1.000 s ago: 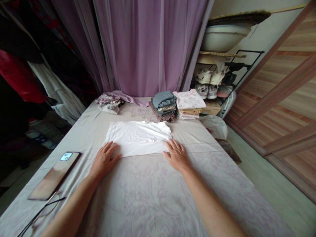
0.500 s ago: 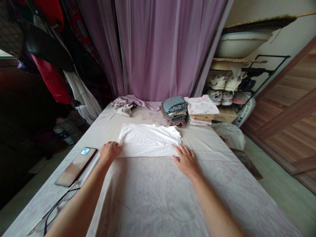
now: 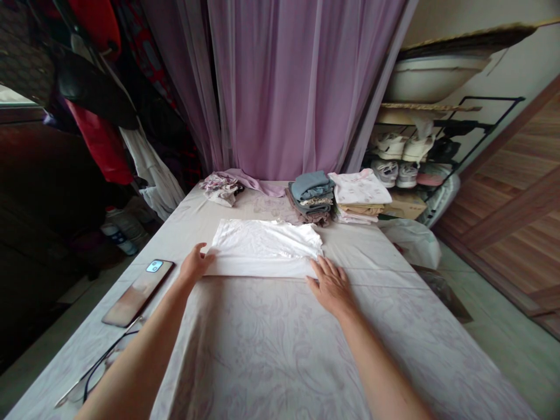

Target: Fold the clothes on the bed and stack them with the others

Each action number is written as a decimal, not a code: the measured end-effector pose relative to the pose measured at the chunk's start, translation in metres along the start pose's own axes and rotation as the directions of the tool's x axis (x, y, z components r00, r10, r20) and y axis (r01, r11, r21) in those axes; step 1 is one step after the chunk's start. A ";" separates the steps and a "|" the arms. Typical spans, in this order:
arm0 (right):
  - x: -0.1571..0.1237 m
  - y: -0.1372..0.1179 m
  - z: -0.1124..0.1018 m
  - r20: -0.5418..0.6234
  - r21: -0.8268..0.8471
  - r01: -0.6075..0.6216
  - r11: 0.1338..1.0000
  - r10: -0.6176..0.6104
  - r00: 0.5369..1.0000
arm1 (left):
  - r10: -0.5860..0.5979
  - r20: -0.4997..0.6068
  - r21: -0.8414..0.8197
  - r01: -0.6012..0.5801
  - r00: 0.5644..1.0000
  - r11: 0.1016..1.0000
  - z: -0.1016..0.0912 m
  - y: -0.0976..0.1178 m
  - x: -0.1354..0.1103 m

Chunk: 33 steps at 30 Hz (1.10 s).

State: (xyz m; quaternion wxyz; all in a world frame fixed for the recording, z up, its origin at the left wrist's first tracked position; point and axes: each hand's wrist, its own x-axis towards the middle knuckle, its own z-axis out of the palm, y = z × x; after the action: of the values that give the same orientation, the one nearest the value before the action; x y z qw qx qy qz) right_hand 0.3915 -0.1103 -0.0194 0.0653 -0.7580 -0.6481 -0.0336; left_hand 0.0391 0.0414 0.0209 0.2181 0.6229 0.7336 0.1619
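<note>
A white cloth garment (image 3: 262, 248) lies folded flat on a pale floral bedsheet (image 3: 258, 344), its surface rumpled along the upper layer. My left hand (image 3: 195, 263) is at the garment's lower left corner, its fingers apart and touching the edge. My right hand (image 3: 332, 287) rests flat with spread fingers at the lower right corner, on the garment's edge and the sheet. Neither hand grips the cloth as far as I can see.
A smartphone (image 3: 137, 293) and glasses (image 3: 102, 367) lie left of my left arm. Folded clothes stacks (image 3: 336, 198) and a rumpled garment pile (image 3: 221, 189) stand at the far end. A plastic bag (image 3: 413, 244) and shoe rack (image 3: 402, 157) stand right.
The whole view has shifted as my head turned. My left hand has moved up to the garment's corner, with its fingers lifted. The garment's upper layer looks slightly smoother.
</note>
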 end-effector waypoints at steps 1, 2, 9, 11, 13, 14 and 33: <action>0.000 0.000 0.000 0.009 -0.005 -0.001 1.000 0.001 1.000 | 0.024 -0.009 0.055 -0.023 1.000 0.998 -0.001 0.000 -0.001; 0.000 0.000 0.000 0.018 -0.010 -0.004 1.000 0.004 1.000 | 0.041 -0.011 0.095 -0.039 0.999 0.995 -0.002 0.001 -0.003; -0.001 0.000 0.002 -0.002 -0.018 -0.004 1.000 0.004 1.000 | 0.069 -0.005 0.173 -0.067 0.998 0.983 -0.006 -0.003 -0.006; -0.001 0.000 0.002 -0.003 -0.021 -0.005 1.000 0.005 1.000 | 0.076 -0.022 0.166 -0.072 0.997 0.983 -0.007 -0.006 -0.005; -0.002 0.000 0.002 -0.010 -0.023 -0.001 1.000 0.001 1.000 | 0.094 -0.083 0.192 -0.077 0.992 0.978 -0.007 -0.006 -0.006; -0.002 0.000 0.002 -0.013 -0.025 -0.001 1.000 0.000 1.000 | 0.127 -0.122 0.216 -0.098 0.984 0.971 -0.005 -0.004 -0.008; -0.008 -0.003 0.001 -0.160 -0.048 0.003 0.999 -0.011 0.987 | 0.427 0.221 0.462 -0.479 0.877 0.746 0.036 0.019 -0.031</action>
State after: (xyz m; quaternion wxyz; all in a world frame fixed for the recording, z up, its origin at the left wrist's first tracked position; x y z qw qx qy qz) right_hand 0.3870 -0.1176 -0.0209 0.0990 -0.7519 -0.6424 -0.1101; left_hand 0.0780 0.0132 0.0033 0.0387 0.8243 0.5644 -0.0190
